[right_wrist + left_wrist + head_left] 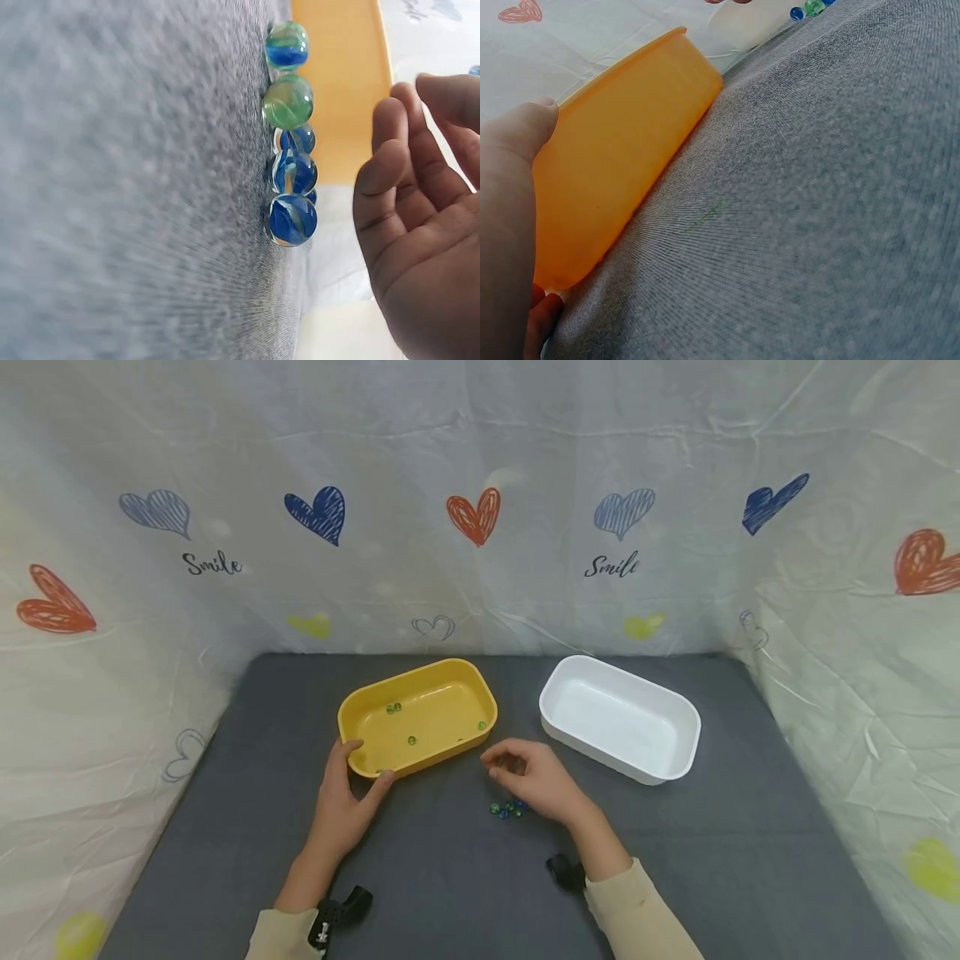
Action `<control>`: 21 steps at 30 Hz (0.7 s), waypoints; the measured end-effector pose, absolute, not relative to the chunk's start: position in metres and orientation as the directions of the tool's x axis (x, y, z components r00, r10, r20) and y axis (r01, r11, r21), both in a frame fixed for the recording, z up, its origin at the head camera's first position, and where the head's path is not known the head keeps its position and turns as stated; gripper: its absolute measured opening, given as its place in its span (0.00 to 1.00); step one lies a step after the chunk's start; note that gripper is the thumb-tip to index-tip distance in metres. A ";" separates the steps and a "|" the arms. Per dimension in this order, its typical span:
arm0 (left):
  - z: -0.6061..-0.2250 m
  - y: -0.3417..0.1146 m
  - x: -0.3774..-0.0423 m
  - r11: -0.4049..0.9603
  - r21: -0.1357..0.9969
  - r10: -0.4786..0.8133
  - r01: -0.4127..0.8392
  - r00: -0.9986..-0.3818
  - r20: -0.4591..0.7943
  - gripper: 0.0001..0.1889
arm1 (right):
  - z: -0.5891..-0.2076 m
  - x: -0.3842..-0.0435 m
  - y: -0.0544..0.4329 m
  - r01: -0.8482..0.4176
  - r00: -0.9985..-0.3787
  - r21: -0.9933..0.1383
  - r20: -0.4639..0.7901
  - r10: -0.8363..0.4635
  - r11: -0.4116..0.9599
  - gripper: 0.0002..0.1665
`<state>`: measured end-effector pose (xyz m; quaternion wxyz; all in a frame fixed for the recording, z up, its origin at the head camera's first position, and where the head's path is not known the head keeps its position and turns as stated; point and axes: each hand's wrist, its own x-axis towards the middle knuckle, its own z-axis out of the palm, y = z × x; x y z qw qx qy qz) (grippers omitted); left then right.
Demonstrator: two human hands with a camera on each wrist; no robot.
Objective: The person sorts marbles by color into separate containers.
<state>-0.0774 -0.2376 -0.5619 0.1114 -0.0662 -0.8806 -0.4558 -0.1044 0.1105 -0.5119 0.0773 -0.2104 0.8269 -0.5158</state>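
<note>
Glass marbles point(294, 172) lay just to the near side of the right hand point(538, 777), loosely curled and seemingly empty, while the left hand point(345, 810), farther away, gripped the yellow tray point(450, 703).

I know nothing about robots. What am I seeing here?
No robot: just a person's two bare hands. The wide picture looks down from the head; the others are from the left and right wrists.

On dark grey cloth stand a glossy yellow rectangular tray and a white rectangular tray. Small, glassy green and blue marbles lie on the cloth; a few more marbles lie inside the yellow tray.

The left hand grips the yellow tray's near left corner. The right hand is raised near the loose marbles, fingers bent; whether it holds one, I can't tell.
</note>
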 end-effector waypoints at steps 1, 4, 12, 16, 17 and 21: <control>-0.562 -0.237 -0.078 0.575 0.788 0.016 0.219 -0.966 0.257 0.43 | -0.512 -0.103 0.111 -0.262 -0.898 -0.888 0.081 -0.433 0.377 0.12; -0.561 -0.237 -0.078 0.575 0.790 0.015 0.213 -0.968 0.250 0.43 | -0.514 -0.098 0.113 -0.248 -0.892 -0.896 0.063 -0.448 0.369 0.13; -0.561 -0.238 -0.078 0.577 0.789 0.015 0.213 -0.968 0.250 0.44 | -0.521 -0.090 0.115 -0.247 -0.885 -0.901 0.059 -0.462 0.357 0.13; -0.562 -0.239 -0.078 0.574 0.789 0.018 0.220 -0.966 0.256 0.44 | -0.524 -0.088 0.115 -0.243 -0.884 -0.903 0.056 -0.465 0.354 0.13; -0.562 -0.239 -0.079 0.573 0.789 0.019 0.222 -0.966 0.258 0.44 | -0.525 -0.087 0.115 -0.244 -0.882 -0.904 0.056 -0.468 0.351 0.13; -0.562 -0.238 -0.078 0.572 0.789 0.021 0.224 -0.966 0.259 0.44 | -0.530 -0.085 0.115 -0.248 -0.868 -0.907 0.052 -0.494 0.340 0.13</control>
